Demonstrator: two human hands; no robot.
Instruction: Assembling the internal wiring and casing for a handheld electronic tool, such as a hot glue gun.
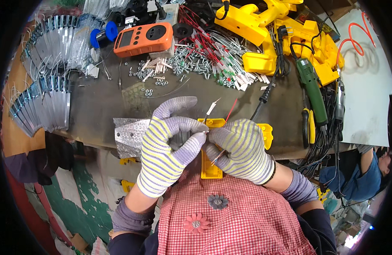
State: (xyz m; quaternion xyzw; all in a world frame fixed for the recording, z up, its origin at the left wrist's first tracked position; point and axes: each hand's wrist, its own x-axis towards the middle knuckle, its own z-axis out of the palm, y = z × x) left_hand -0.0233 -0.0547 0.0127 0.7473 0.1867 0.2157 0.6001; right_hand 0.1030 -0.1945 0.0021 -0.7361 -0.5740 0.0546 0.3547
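My left hand (164, 146), in a striped knit glove, pinches thumb and forefinger at a small pale wire end (206, 131). Against it, my right hand (242, 146), gloved alike, is closed on thin wire; a stripped strand (217, 157) pokes out below its fingers. Under both hands lies a yellow plastic tool housing (211, 169), partly hidden by the gloves. From its far end rise a white-sleeved lead (211, 107) and a red wire (231, 109). A black power cord (265, 97) runs behind my right hand. Beside my left hand lies a silvery, bubble-patterned sheet (128, 135).
Farther back are an orange multimeter (144, 38), loose screws (191, 63), nuts (149, 92) and red leads (208, 46). Yellow housings (242, 25) pile up behind. A green power tool (311, 89) lies right, near a working person (353, 176). Metal strips (45, 104) fan out left.
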